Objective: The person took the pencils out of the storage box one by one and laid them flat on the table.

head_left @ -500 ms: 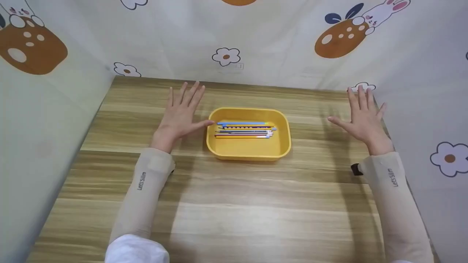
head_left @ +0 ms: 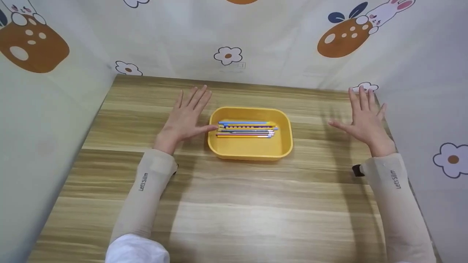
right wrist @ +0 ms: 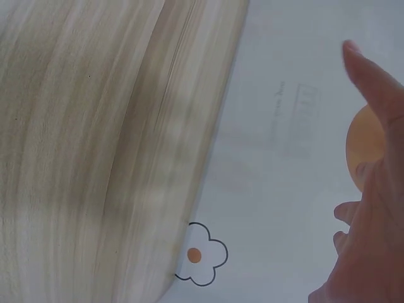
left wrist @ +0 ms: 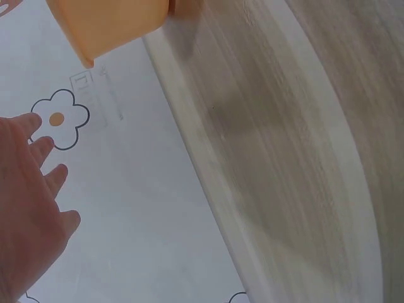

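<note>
Observed left hand (head_left: 185, 122) with fingers spread wide, holding nothing, with thumb overlapping left rim of yellow tray (head_left: 250, 149); cannot tell if touching. Logged right hand (head_left: 366, 126) likewise splayed, gripping nothing, well apart from tray. Found pencils (head_left: 245, 130) side by side inside tray, on table (head_left: 256, 204).

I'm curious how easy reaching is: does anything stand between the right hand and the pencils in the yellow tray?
Only the right wall of the yellow tray stands between the right hand and the pencils; nothing else visible does.
</note>
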Motion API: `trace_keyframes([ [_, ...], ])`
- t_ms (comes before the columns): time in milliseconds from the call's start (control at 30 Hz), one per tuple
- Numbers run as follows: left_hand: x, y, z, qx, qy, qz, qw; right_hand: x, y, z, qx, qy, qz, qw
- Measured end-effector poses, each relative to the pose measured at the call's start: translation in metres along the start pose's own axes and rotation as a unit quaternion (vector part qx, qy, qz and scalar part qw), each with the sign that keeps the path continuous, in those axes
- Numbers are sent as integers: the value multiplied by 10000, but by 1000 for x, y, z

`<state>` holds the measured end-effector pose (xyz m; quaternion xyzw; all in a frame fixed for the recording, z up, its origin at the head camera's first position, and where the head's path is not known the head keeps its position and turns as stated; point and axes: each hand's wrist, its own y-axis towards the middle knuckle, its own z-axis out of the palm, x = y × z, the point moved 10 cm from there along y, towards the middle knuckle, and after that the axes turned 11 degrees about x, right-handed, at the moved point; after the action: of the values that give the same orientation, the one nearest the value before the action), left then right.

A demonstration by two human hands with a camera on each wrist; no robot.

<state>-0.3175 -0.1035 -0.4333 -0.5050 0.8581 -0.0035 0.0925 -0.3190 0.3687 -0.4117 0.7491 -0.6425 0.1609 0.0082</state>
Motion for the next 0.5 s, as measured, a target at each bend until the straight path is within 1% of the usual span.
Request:
trace_keyframes([
  [100, -2, 0, 1, 17, -28, 38, 10000, 0, -1, 0, -5, 50, -22, 10000],
  [267, -4, 0, 3, 106, -205, 118, 9997, 2, -1, -1, -51, 182, -95, 9998],
  [500, -5, 1, 10, 294, -452, 151, 9984, 8, -2, -1, -159, 143, -284, 9994],
])
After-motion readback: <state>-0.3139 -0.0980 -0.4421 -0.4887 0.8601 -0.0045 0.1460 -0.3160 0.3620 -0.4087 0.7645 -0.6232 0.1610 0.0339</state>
